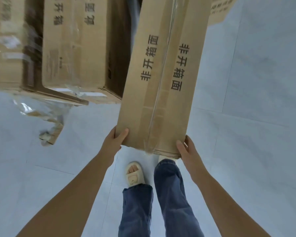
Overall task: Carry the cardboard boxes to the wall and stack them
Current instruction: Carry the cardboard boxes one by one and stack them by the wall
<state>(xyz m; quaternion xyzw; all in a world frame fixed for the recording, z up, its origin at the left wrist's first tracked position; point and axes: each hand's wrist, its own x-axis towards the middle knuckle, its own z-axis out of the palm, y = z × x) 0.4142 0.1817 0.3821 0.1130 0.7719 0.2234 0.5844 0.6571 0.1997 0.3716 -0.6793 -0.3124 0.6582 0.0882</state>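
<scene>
Long brown cardboard box, clear tape along centre seam, black printed characters on top: held in air over pale tiled floor. My left hand grips near left corner, thumb on top face. My right hand grips near right corner, thumb on top. Stacked taped brown cartons lie just left of it, apart. Cream slipper below box.

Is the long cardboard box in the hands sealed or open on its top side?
Sealed. The long cardboard box has both top flaps closed, with clear tape running along the seam; the left hand and right hand grip its near end.
</scene>
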